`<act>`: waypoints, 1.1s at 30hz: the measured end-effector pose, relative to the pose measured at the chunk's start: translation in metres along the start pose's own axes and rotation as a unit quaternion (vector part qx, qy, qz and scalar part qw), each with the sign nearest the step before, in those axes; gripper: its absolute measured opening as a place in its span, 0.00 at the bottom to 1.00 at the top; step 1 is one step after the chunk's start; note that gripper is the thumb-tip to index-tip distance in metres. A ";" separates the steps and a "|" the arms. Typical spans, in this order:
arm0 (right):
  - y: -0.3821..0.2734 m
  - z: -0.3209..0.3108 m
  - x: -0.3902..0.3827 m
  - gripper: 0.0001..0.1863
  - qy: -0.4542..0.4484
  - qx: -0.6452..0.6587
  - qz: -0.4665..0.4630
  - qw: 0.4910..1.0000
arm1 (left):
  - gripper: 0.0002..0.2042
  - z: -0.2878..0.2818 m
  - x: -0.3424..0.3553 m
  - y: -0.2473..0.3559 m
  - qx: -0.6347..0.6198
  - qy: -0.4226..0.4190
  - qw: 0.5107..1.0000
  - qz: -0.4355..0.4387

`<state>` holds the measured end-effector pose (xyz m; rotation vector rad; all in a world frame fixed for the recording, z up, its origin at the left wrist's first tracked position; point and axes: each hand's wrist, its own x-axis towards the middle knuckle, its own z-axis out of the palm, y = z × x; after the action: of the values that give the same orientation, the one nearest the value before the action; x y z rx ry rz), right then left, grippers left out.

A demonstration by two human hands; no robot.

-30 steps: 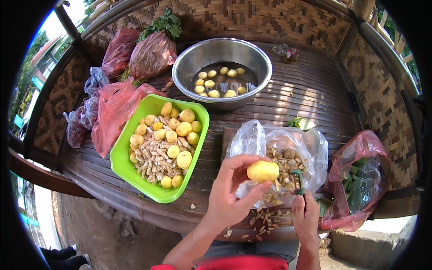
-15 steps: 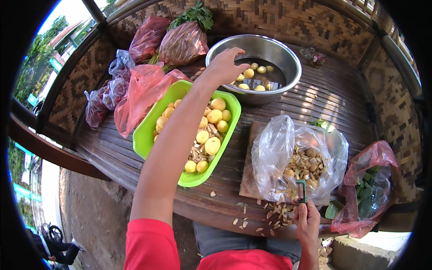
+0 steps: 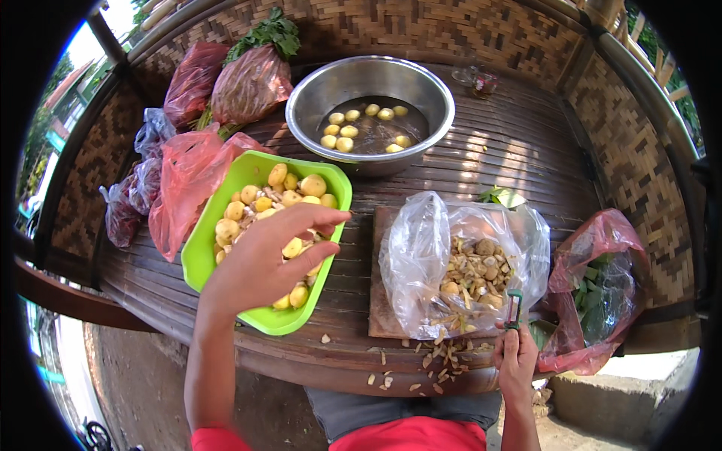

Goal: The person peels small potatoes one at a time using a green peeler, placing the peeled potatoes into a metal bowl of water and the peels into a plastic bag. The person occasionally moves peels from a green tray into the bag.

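Note:
My left hand [image 3: 263,259] is above the lime-green plastic tub [image 3: 278,323], fingers apart and nothing held. Inside that tub are several yellow potatoes [image 3: 313,186] mixed with peelings. My right hand [image 3: 517,366] grips a green-handled vegetable peeler [image 3: 514,308], held upright beside the front of a clear plastic bag [image 3: 410,259]. The open bag contains brown potatoes and peel scraps [image 3: 481,263] and rests on a wooden board [image 3: 381,308]. Farther back, a steel basin [image 3: 310,98] has dark water in it with several peeled potatoes [image 3: 346,131].
Loose peelings [image 3: 444,364] are scattered along the front edge of the slatted bamboo platform [image 3: 519,161]. Red and purple bags [image 3: 252,90] crowd the back left. A red bag with green leaves [image 3: 594,301] sits at the right. Woven panels [image 3: 466,30] wall the back and sides.
My left hand has come back from over the steel basin to above the green tub. More potatoes show in the basin's water. My right hand still keeps the peeler near the bag.

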<state>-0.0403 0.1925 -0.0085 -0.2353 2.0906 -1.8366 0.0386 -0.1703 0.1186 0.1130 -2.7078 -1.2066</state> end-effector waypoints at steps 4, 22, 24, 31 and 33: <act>-0.004 0.010 0.012 0.13 0.039 0.008 -0.046 0.998 | 0.16 0.098 0.023 0.047 -0.134 -0.106 0.970 0.174; -0.025 -0.018 0.037 0.13 0.075 -0.312 -0.098 0.942 | 0.11 0.208 0.146 0.016 0.177 -0.200 0.962 0.056; -0.024 -0.019 0.038 0.13 0.073 -0.309 -0.081 0.945 | 0.12 0.205 0.150 0.015 0.199 -0.232 0.950 0.066; -0.016 -0.020 0.034 0.11 0.068 -0.248 -0.107 0.960 | 0.19 0.184 0.132 0.024 0.152 -0.179 0.971 0.050; -0.016 -0.019 0.033 0.10 0.057 -0.209 -0.081 0.973 | 0.20 0.174 0.115 0.029 0.021 -0.141 0.988 0.052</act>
<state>-0.0791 0.1962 0.0048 -0.4250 2.5951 -1.5004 -0.1072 -0.0397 0.0405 -0.2064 -2.9357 -1.2185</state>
